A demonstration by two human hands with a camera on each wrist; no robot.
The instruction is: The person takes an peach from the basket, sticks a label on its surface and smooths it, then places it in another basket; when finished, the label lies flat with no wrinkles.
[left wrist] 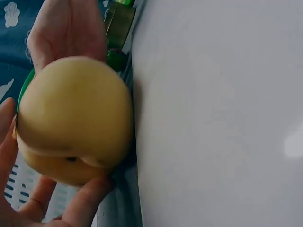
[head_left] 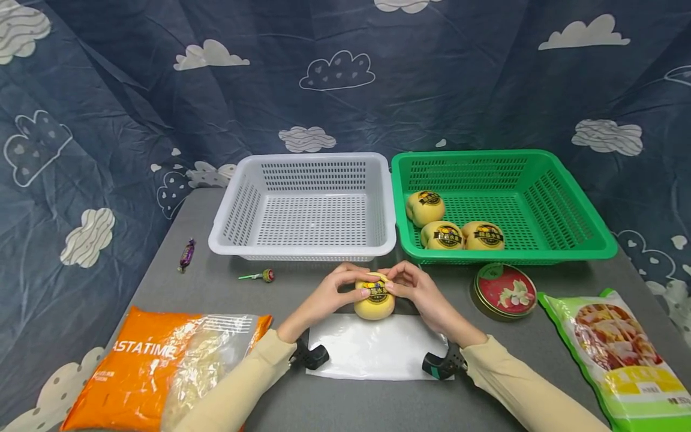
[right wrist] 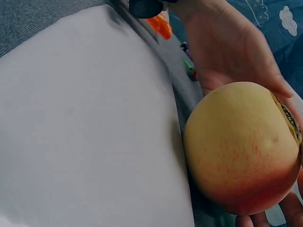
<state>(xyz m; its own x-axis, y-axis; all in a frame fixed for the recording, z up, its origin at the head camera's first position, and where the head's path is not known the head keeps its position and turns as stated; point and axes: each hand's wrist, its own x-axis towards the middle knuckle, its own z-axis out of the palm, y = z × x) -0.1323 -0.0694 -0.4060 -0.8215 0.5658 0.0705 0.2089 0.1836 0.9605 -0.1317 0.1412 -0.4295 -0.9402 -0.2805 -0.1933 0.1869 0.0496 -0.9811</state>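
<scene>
A yellow peach (head_left: pixel 374 306) with a black-and-yellow label is held between both hands above the near edge of the baskets. My left hand (head_left: pixel 341 289) grips its left side, the thumb on the label. On the other side my right hand (head_left: pixel 414 289) pinches it, its thumb also at the label. Stem hollow and smooth skin of the peach (left wrist: pixel 75 109) show in the left wrist view; a red blush covers the peach's lower part (right wrist: pixel 241 156) in the right wrist view. Beneath the wrists lies a flat white plastic sheet (head_left: pixel 378 351).
A white basket (head_left: pixel 302 251) stands back left. Beside it, a green basket (head_left: pixel 561 252) contains three labelled peaches (head_left: pixel 425 210). A round red tin (head_left: pixel 504 291) and a green food bag (head_left: pixel 621 354) lie right; an orange pasta bag (head_left: pixel 140 360), lollipop (head_left: pixel 267 275) and purple candy (head_left: pixel 186 255) lie left.
</scene>
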